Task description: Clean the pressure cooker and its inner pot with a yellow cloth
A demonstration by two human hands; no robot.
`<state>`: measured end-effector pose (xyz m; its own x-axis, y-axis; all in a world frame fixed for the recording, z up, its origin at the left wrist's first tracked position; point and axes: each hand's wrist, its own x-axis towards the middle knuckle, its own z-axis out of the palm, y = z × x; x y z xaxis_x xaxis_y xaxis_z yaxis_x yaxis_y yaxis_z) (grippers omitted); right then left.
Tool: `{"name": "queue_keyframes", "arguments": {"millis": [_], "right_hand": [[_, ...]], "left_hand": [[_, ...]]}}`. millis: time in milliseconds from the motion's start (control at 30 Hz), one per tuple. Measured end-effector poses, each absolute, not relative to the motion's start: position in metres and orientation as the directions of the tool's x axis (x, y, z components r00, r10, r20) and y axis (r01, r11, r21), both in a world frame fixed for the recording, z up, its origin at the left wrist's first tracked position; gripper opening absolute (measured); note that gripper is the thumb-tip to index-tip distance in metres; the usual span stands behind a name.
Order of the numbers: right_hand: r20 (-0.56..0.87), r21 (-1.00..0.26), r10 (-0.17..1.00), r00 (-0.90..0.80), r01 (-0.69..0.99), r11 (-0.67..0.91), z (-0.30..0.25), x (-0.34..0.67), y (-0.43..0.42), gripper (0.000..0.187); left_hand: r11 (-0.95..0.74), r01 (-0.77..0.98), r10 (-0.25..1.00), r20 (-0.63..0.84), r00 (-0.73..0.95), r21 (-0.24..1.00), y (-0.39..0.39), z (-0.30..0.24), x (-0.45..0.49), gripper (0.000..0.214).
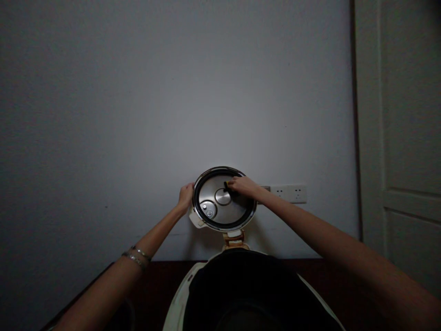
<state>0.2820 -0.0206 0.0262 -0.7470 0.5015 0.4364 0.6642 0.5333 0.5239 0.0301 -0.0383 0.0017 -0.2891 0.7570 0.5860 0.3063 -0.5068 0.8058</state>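
A white electric cooker stands in front of me with its round lid swung up on a hinge. The lid's inner face is shiny metal with a black seal, a round centre disc and a small valve plate at lower left. At the lid's left edge, my left hand is closed and grips the rim. My right hand reaches across from the right and pinches a small sponge, yellow with a dark side, against the upper right of the metal face. Its fingers partly hide the sponge.
Inside the cooker body is a deep dark pot. The cooker stands on a dark reddish table against a pale wall. Behind the lid, a socket strip is on the wall. At far right is a door.
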Motion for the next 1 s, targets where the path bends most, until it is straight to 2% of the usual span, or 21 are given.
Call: {"name": "queue_keyframes", "arguments": {"millis": [100, 233, 433, 633, 767, 867, 933, 967, 1000], "right_hand": [[0.524, 0.489, 0.483, -0.701, 0.712, 0.503, 0.032, 0.255, -0.011, 0.029], [0.571, 0.449, 0.443, -0.692, 0.714, 0.537, 0.03, 0.219, -0.011, 0.03], [0.482, 0.417, 0.384, -0.787, 0.592, 0.69, 0.002, 0.2, -0.038, 0.026], [0.458, 0.304, 0.404, -0.792, 0.567, 0.765, -0.006, 0.227, -0.055, 0.028], [0.586, 0.072, 0.42, -0.693, 0.561, 0.825, -0.004, 0.254, -0.065, 0.031], [0.69, -0.118, 0.455, -0.563, 0.533, 0.838, -0.012, 0.267, -0.083, 0.029], [0.74, -0.23, 0.481, -0.47, 0.495, 0.838, -0.021, 0.273, -0.1, 0.032], [0.759, -0.293, 0.497, -0.421, 0.461, 0.837, -0.026, 0.275, -0.11, 0.034], [0.773, -0.349, 0.512, -0.376, 0.422, 0.837, -0.031, 0.277, -0.119, 0.035]], "left_hand": [[-0.497, 0.308, 0.764, 0.578, -0.288, 0.811, -0.036, 0.002, 0.027, 0.029], [-0.482, 0.301, 0.78, 0.56, -0.281, 0.823, -0.034, 0.002, 0.024, 0.03], [-0.456, 0.223, 0.818, 0.505, -0.276, 0.861, -0.039, 0.005, 0.026, 0.027], [-0.353, 0.071, 0.897, 0.359, -0.259, 0.933, -0.052, 0.015, 0.024, 0.023], [-0.297, 0.061, 0.896, 0.301, -0.328, 0.953, -0.056, 0.025, 0.019, 0.019], [-0.346, 0.106, 0.817, 0.355, -0.454, 0.932, -0.064, 0.037, 0.023, 0.018], [-0.449, 0.177, 0.741, 0.476, -0.474, 0.876, -0.079, 0.046, 0.032, 0.021], [-0.514, 0.222, 0.704, 0.556, -0.442, 0.828, -0.089, 0.049, 0.039, 0.022], [-0.613, 0.307, 0.645, 0.686, -0.337, 0.728, -0.103, 0.051, 0.047, 0.024]]}}
